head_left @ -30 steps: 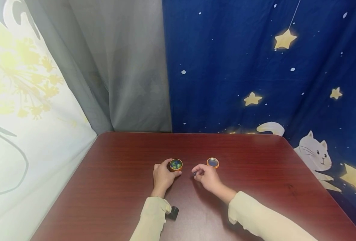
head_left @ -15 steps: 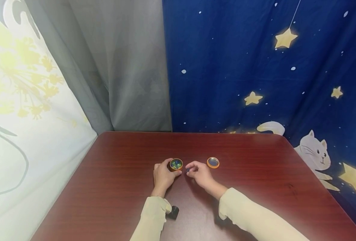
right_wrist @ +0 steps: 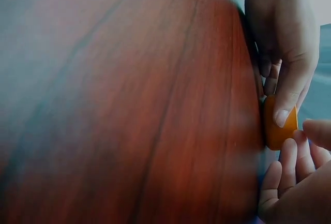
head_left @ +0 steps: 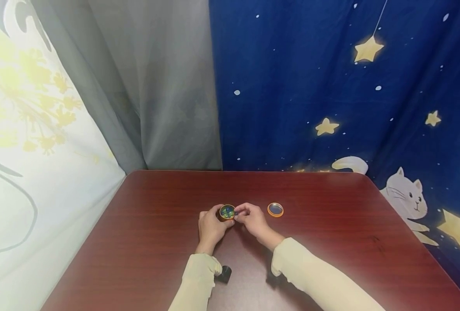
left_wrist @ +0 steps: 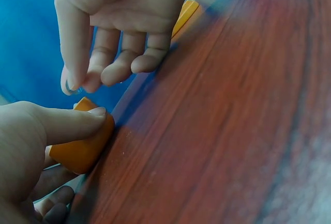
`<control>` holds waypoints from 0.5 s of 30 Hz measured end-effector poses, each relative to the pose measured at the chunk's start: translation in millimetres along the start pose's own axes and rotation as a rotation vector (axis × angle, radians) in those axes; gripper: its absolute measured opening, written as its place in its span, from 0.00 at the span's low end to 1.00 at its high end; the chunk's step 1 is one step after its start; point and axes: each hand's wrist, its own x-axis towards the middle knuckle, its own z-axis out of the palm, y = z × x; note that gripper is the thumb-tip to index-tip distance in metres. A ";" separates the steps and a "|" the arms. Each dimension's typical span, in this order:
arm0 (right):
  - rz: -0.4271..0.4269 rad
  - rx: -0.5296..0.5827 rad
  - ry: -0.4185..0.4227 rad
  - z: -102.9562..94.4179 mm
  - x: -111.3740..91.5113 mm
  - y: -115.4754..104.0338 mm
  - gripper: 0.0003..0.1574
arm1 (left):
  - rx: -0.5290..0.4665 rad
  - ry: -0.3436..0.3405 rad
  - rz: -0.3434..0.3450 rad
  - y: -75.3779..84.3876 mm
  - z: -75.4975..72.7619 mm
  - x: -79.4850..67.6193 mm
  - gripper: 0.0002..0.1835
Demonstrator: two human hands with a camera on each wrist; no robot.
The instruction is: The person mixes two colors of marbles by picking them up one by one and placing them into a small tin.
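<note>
A small round orange tin (head_left: 225,219) stands upright on the table, its top uncovered, with several green and blue glass marbles (head_left: 226,212) inside. My left hand (head_left: 210,226) grips it from the left, thumb along the near side, as the left wrist view also shows on the orange wall (left_wrist: 85,149). Over the tin's right rim, my right hand (head_left: 254,221) pinches a small dark marble (head_left: 236,213) between thumb and forefinger. Only a glassy edge of that marble (left_wrist: 74,89) shows in the left wrist view; the other right-hand fingers are loosely bent.
The orange-rimmed lid (head_left: 275,216) lies on the table to the right, beyond my right hand. A black object (head_left: 224,274) sits at my left cuff. The reddish-brown table (head_left: 167,194) ends at curtains, grey (head_left: 179,86) and starry blue (head_left: 273,86).
My right hand has moved left with the marble, from beside the lid to the tin's rim. My left hand and the tin have stayed in place.
</note>
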 end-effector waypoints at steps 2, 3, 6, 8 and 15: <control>0.004 0.000 0.010 1.8 1.1 -0.3 0.11 | 0.002 -0.001 0.000 -0.5 0.1 -0.2 0.35; -0.002 -0.010 0.013 2.6 1.5 -0.3 0.11 | 0.007 0.002 0.006 -1.0 0.3 -0.2 0.35; 0.004 -0.047 0.026 5.1 2.5 -1.7 0.10 | 0.012 0.011 0.020 -1.7 0.9 0.4 0.34; 0.007 -0.073 0.038 7.0 3.3 -1.9 0.09 | 0.018 0.018 0.038 -2.3 1.4 0.9 0.34; -0.007 -0.135 0.060 12.1 6.1 -0.8 0.09 | 0.013 0.027 0.055 -3.4 2.1 1.2 0.34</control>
